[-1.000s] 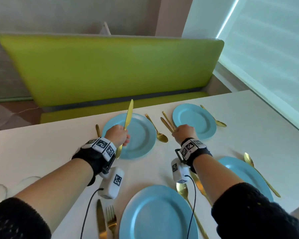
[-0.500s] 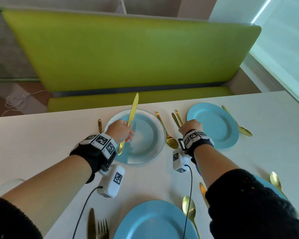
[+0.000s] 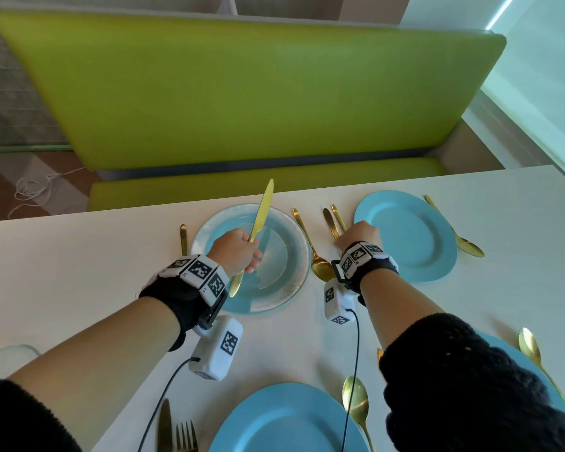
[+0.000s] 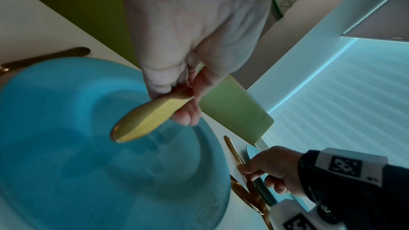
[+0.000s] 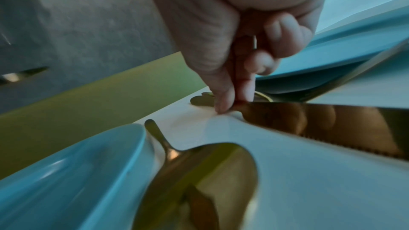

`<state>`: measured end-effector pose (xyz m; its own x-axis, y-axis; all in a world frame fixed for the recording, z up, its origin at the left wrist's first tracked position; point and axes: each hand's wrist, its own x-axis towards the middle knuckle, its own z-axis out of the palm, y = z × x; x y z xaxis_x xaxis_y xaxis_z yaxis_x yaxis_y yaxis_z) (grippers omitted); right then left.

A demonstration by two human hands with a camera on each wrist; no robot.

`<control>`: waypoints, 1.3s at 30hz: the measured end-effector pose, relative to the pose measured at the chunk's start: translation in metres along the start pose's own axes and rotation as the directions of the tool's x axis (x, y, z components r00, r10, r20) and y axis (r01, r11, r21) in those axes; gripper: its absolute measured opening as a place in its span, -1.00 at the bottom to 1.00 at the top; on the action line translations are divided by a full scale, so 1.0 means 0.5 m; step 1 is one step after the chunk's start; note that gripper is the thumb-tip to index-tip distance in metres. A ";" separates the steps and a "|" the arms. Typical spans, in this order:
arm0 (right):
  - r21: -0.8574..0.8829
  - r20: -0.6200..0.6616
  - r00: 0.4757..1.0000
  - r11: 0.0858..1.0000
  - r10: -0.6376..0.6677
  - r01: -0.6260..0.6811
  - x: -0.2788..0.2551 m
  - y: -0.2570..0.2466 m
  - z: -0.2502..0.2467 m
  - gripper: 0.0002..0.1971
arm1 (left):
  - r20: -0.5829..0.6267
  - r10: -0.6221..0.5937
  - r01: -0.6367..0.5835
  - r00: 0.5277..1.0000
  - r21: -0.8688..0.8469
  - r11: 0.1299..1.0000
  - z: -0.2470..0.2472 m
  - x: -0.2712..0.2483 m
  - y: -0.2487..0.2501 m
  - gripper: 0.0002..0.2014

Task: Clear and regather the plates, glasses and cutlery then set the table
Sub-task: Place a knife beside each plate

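My left hand (image 3: 250, 256) grips a gold knife (image 3: 261, 210) by its handle (image 4: 141, 121), blade tilted up and away over the far-left blue plate (image 3: 287, 256). My right hand (image 3: 356, 234) reaches down between the two far plates. There its thumb and finger (image 5: 230, 107) pinch a second gold knife (image 5: 321, 125) where handle meets blade. That knife lies on the table beside another gold handle (image 3: 338, 216), close to the far-right blue plate (image 3: 411, 236). A gold spoon (image 3: 320, 265) lies between the left plate and my right wrist.
A gold handle (image 3: 183, 238) lies left of the far-left plate, a spoon (image 3: 463, 244) right of the far-right one. Nearer me are a blue plate (image 3: 287, 419), a spoon (image 3: 354, 402), a knife (image 3: 164, 425), a fork (image 3: 186, 435) and a glass (image 3: 7, 357). A green bench (image 3: 242, 93) runs behind the table.
My view has shifted a little. The left hand still holds its knife over the far-left plate, and the right hand stays low at the cutlery between the far plates.
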<state>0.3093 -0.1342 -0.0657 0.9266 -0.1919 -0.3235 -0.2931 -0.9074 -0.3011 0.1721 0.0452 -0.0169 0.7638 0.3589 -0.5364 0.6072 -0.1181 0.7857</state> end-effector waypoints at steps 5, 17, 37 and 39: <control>0.021 -0.014 1.000 1.000 -0.003 0.003 0.002 -0.001 -0.002 -0.85 | -0.013 -0.004 0.004 1.000 0.005 1.000 0.004 -0.003 -0.003 -0.79; -0.067 0.018 0.986 0.983 -0.168 0.169 -0.062 -0.022 -0.041 -0.62 | -0.035 -0.003 0.006 0.999 0.069 0.998 -0.007 -0.037 -0.029 -0.81; -0.214 0.257 0.674 0.640 -0.692 0.738 -0.616 -0.142 0.058 -0.74 | 0.251 0.183 -0.302 0.950 0.607 0.735 -0.242 -0.234 -0.130 -0.55; -0.174 0.247 0.702 0.682 -0.668 0.710 -0.641 -0.156 0.074 -0.75 | 0.274 0.186 -0.318 0.943 0.591 0.742 -0.269 -0.242 -0.146 -0.48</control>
<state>0.0265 0.0121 0.0282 0.7880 0.5635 -0.2482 0.4989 -0.8205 -0.2790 0.0059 0.1352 0.0320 0.8937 0.0626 -0.4443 0.3364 -0.7486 0.5713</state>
